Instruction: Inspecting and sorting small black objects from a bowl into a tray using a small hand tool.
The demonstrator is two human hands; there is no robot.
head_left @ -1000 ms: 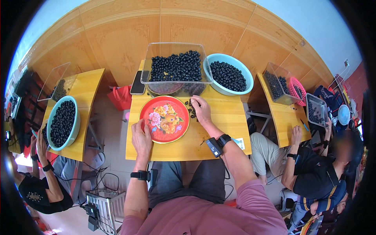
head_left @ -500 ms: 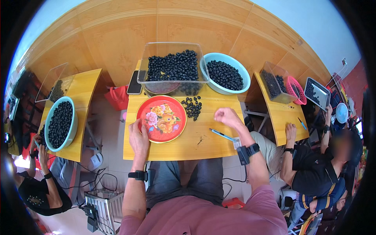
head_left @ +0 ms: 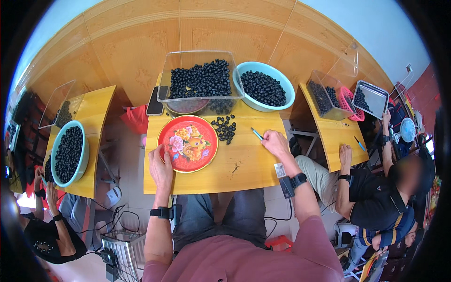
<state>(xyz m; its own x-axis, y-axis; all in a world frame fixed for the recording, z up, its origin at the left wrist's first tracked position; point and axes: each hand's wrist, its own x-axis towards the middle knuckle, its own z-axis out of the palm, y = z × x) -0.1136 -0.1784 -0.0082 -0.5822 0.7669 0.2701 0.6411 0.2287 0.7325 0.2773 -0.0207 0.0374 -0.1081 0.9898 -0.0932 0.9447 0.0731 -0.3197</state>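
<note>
A wood-panelled wall [head_left: 141,42] spans the top of the frame above a yellow table [head_left: 253,176] at centre. Co-workers sit at the right edge [head_left: 380,202] and lower left [head_left: 51,239]. At the table's upper edge stands a clear bin [head_left: 202,99] heaped with dark berries; a pale blue basin [head_left: 287,104], also full of them, sits just to its right. A round red tray [head_left: 189,143], painted with flowers, lies flat at the middle of the frame. The left hand [head_left: 160,168] is at the tray's lower-left rim, thumb over the edge; whether it grips or merely rests, I cannot tell. The right hand [head_left: 276,143], right of centre, pinches a slim blue tool [head_left: 256,133] narrowly, its dark tip aimed upper left. A phone [head_left: 155,101] lies left of the bin. Loose berries [head_left: 225,129] scatter beside the tray's upper right.
</note>
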